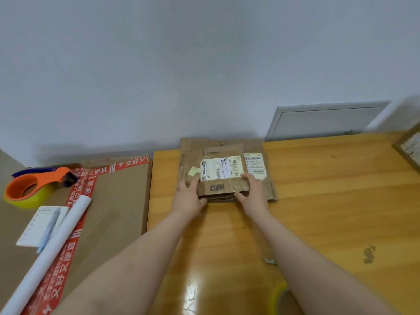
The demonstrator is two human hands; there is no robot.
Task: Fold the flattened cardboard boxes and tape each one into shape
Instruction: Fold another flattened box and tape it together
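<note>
Early stage, nothing folded or taped as far as visible. Stack of flattened boxes (261, 185) lies at far edge of desk (329, 201), against the wall, all pieces flat. Top flattened box (223, 186), with white shipping label and barcode, sits on the stack's near side.

Left hand (189, 195) grips its near-left corner and right hand (254, 189) its near-right corner. Fingers (193, 181) curl over the top face and thumbs sit at the near edge, so both hands pinch the cardboard. Box looks level on the stack, not lifted; hard to tell if it has cleared the pieces under it.

Judgement: step in hand is taking the first flat off the stack to open it up. Left to do: erect it, close flaps, tape, then repeat for the rest.

Tape dispenser (34, 187), orange with yellow-green roll, rests well apart on the big brown carton (118, 201) at left, untouched. A second tape roll (281, 292) shows partly at the bottom edge, near the right forearm. Notepad (39, 226), pen (48, 226) and white paper tube (56, 237) also lie on the carton.
</note>
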